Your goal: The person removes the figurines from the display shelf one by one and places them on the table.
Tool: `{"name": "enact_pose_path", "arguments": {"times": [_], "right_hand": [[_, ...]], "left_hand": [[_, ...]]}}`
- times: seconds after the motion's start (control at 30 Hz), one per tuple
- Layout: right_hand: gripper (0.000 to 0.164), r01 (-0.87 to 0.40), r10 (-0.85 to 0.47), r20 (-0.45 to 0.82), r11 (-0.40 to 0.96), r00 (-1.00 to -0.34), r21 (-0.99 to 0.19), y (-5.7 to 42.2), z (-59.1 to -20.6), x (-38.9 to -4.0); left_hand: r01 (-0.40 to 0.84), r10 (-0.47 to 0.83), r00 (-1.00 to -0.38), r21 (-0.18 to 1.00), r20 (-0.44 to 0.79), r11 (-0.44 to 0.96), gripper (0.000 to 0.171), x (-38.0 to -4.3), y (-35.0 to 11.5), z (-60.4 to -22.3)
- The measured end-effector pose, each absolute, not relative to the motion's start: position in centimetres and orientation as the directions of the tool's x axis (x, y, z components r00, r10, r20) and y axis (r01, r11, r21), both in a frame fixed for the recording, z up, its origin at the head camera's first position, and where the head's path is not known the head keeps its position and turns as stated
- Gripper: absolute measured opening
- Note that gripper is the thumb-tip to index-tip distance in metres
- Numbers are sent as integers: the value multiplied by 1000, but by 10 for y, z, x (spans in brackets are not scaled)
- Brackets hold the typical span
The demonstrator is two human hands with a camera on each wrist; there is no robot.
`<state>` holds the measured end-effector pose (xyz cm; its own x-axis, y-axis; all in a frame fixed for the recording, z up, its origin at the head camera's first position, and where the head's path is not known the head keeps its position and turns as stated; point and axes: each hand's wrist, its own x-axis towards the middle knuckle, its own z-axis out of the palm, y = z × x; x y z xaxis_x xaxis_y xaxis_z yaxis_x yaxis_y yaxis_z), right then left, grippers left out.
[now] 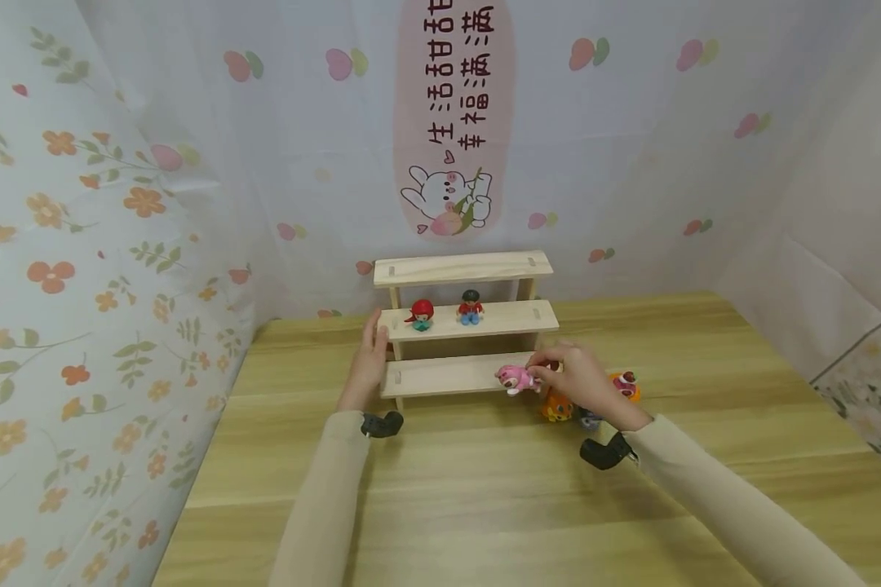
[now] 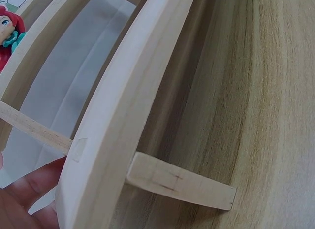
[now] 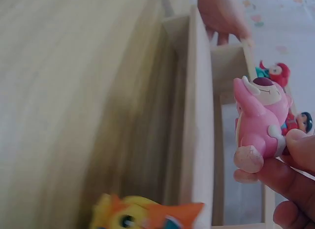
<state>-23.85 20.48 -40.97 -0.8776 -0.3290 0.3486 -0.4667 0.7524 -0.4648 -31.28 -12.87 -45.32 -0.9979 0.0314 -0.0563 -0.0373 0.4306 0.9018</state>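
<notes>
My right hand (image 1: 576,377) pinches a pink toy bear (image 1: 517,377) between thumb and fingers, in front of the right end of the lowest board. In the right wrist view the bear (image 3: 263,123) is tilted, its white belly patch toward the fingers. My left hand (image 1: 370,359) holds the left end of a three-step wooden shelf (image 1: 448,373), fingers at the middle board's edge. On the middle board sit a red-haired figurine (image 1: 422,315) at the left and a dark-capped figurine in a red jacket (image 1: 471,308) to its right.
Beside and below my right hand, an orange toy (image 1: 555,405), a dark bluish toy (image 1: 590,418) and another orange toy with a red top (image 1: 626,386) stand on the wooden table (image 1: 470,505). A patterned cloth (image 1: 595,163) hangs right behind the shelf.
</notes>
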Motion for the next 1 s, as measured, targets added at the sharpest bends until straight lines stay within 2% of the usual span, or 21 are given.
{"name": "enact_pose_path", "arguments": {"times": [0.3,0.63,0.77,1.0], "right_hand": [[4,-534,-395,368,711,-841,-457,201,-435,-227],[11,-627,-485,459,745,-744,-229,199,-458,-229],[10,-627,-492,472,757,-732,-183,198,-461,-229],[9,-611,-491,452,774,-745,-167,197,-465,-226]], "left_hand": [[-50,32,-997,897,-71,439,54,-316,-130,-449],[-49,38,-997,902,-72,429,53,-311,-129,-446],[-35,43,-997,903,-59,429,54,-311,-128,-447],[-46,44,-996,900,-73,433,53,-311,-129,-450]]}}
